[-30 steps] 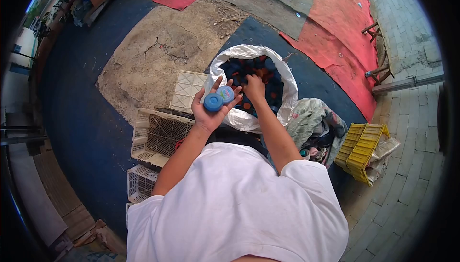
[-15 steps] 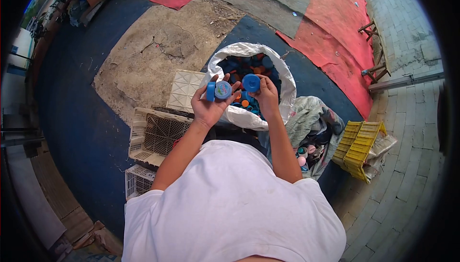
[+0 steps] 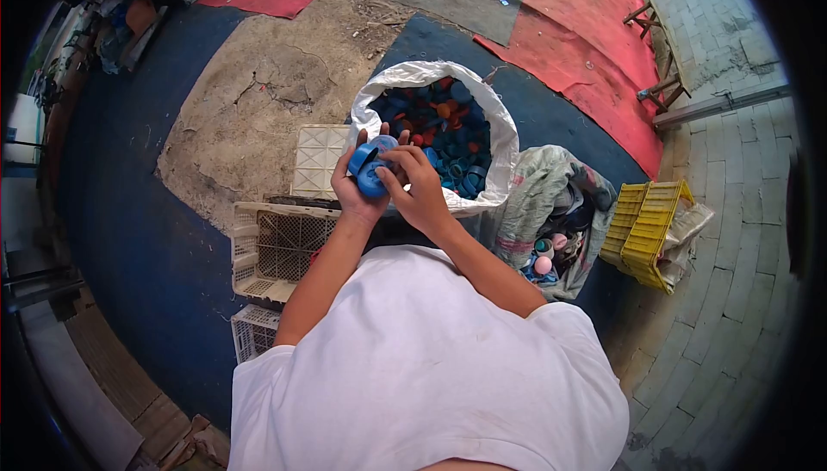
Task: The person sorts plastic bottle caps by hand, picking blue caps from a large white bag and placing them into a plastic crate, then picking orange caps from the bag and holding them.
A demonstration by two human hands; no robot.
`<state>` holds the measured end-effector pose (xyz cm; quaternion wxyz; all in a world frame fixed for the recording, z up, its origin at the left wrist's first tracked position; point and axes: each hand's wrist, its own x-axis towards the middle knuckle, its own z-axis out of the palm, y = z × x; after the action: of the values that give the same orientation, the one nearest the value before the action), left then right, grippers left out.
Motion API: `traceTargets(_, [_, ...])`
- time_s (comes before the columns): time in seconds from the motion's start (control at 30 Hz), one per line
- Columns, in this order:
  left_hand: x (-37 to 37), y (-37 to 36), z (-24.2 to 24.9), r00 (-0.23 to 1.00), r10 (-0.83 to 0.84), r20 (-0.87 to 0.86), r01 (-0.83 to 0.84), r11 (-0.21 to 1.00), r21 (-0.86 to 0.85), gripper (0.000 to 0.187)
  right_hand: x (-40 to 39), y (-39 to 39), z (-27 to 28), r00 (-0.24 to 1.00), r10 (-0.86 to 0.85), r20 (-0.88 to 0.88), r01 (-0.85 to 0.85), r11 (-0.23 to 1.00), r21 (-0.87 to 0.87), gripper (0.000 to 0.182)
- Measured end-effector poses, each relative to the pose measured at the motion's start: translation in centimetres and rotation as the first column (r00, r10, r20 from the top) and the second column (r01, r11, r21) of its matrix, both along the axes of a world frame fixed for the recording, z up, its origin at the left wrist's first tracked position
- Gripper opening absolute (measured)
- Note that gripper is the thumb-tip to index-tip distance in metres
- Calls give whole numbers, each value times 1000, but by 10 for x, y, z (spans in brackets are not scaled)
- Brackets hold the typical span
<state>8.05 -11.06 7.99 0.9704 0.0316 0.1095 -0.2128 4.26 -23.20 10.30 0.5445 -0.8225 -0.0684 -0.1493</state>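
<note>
Hands [image 3: 388, 171] together holding blue caps [image 3: 371, 180], near white sack's [image 3: 503, 127] rim, yellow crate [image 3: 642, 234] well apart.

The caps [image 3: 371, 180] look like smooth plastic with a slight shine. The white sack [image 3: 504, 139] looks like creased woven plastic, faintly glossy. The yellow crate [image 3: 639, 234] and pale crate [image 3: 245, 251] look like moulded plastic. The shirt [image 3: 431, 359] is soft, matt cloth; the bare ground patch [image 3: 276, 83] looks rough and matt.
</note>
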Motion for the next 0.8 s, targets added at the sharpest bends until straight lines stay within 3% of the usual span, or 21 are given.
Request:
traceTargets(0.03, [0,-1,0,1000,6,-4,-6,1000,1,40,0,-1,-2,1000,-12,1,12,1000,27,21])
traceTargets(0.13, [1,1,-2,999,0,-48,-4,996,-88,40,-2,-10,-6,986,4,-167,68,903,423,20])
traceTargets(0.23, [-2,-2,4,999,-6,-39,2,995,-102,41,18,-51,-32,962,-40,-270,149,905,399,23])
traceTargets(0.33, [-4,-3,6,997,4,-78,-12,996,-91,42,44,-91,-58,924,-131,-360,80,985,-153,32])
traceTargets(0.43, [-4,-3,5,996,-8,-89,-1,996,-94,44,51,-107,-92,937,-38,-346,-166,825,-540,45])
traceTargets(0.47, [-5,-3,4,996,-13,-85,5,996,-94,45,54,-106,-105,883,-12,-469,-284,782,-554,57])
traceTargets(0.57, [-5,-4,3,998,-22,-64,15,993,-116,46,53,-94,-109,818,-83,-569,-380,665,-643,66])
traceTargets(0.7, [-6,-3,5,1000,-30,-5,29,994,-107,49,56,-98,-128,835,-100,-541,-323,706,-630,68])
traceTargets(0.8, [-6,-2,4,999,-32,17,34,995,-99,51,58,-100,-129,767,-249,-592,-239,745,-623,68])
